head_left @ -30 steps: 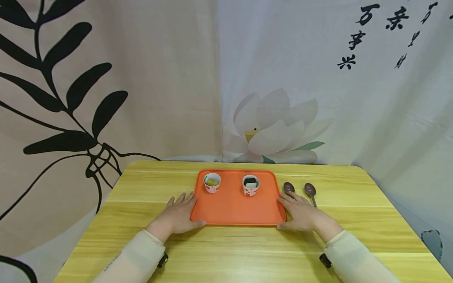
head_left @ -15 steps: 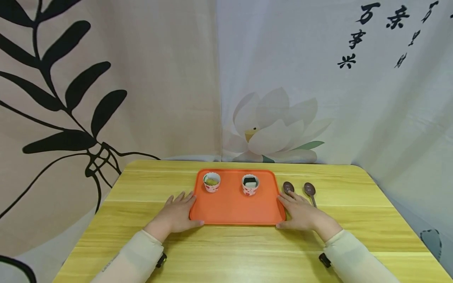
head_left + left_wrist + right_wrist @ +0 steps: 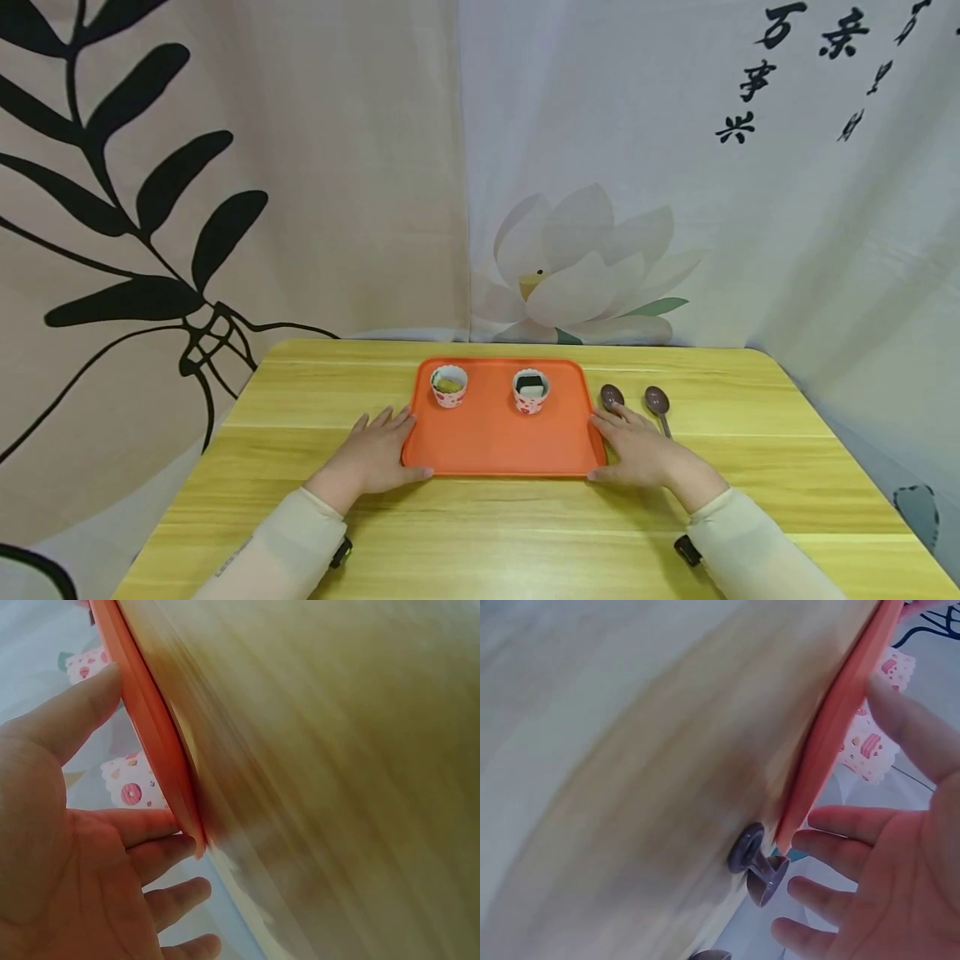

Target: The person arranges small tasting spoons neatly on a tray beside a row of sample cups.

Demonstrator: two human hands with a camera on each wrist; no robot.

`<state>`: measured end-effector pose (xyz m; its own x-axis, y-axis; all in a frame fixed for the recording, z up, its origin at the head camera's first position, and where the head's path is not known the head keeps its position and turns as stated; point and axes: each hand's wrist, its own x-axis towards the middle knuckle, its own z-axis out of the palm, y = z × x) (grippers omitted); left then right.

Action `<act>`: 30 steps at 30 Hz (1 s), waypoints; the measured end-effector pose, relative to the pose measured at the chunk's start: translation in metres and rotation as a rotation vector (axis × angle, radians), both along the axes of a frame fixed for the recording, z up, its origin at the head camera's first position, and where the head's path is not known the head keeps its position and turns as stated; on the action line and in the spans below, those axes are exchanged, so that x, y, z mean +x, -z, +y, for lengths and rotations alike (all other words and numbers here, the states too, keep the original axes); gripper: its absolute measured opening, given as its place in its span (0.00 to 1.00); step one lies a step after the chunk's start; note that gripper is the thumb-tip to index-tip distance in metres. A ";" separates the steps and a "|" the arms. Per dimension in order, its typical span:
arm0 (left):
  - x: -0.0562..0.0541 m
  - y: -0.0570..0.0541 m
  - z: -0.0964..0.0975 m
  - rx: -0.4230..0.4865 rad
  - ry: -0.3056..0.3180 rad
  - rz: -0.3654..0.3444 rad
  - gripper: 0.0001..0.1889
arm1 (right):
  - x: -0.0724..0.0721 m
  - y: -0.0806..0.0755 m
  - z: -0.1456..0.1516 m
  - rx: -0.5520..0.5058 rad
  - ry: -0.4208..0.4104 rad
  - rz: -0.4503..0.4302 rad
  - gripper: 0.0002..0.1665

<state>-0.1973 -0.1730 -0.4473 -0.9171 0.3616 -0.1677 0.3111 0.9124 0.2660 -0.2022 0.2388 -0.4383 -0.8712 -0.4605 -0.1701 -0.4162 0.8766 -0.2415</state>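
An orange tray (image 3: 502,442) lies on the table in the head view. My left hand (image 3: 378,458) is at its left side, thumb at the front corner, fingers spread and nearly straight. Mirroring it, my right hand (image 3: 641,450) touches the right side. The left wrist view shows thumb and fingertips right at the tray's rim (image 3: 154,720); the right wrist view shows the thumb over the rim (image 3: 832,735) and fingertips close to it. Two patterned paper cups stand on the tray: the left cup (image 3: 449,400) holds something yellow-green, the right cup (image 3: 529,405) something black and white.
Two dark brown spoons lie right of the tray: the nearer spoon (image 3: 611,395) is partly hidden by my right fingers, the other spoon (image 3: 657,402) lies farther right. The wooden table (image 3: 480,542) ends at a printed curtain (image 3: 360,183) behind.
Both hands keep their places at the tray's sides. The tray, cups and spoons stay put; only a very slight shift of the view shows.
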 end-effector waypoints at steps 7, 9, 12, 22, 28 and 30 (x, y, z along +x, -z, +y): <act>0.000 0.000 0.000 0.001 -0.006 -0.011 0.50 | 0.000 -0.002 0.002 -0.033 0.003 0.004 0.50; 0.001 -0.001 0.001 0.003 -0.009 -0.011 0.49 | 0.000 -0.003 0.003 -0.048 0.005 0.000 0.49; 0.001 -0.001 0.001 0.005 -0.011 -0.012 0.49 | 0.001 -0.004 0.005 -0.069 0.007 0.008 0.49; 0.001 0.001 0.000 -0.002 -0.012 -0.018 0.50 | 0.002 -0.008 0.015 -0.154 0.046 0.030 0.47; 0.000 0.002 0.000 -0.015 -0.009 -0.017 0.50 | 0.004 -0.009 0.025 -0.183 0.064 0.025 0.43; 0.000 0.003 0.000 -0.016 -0.008 -0.016 0.50 | 0.005 -0.011 0.028 -0.202 0.073 0.020 0.43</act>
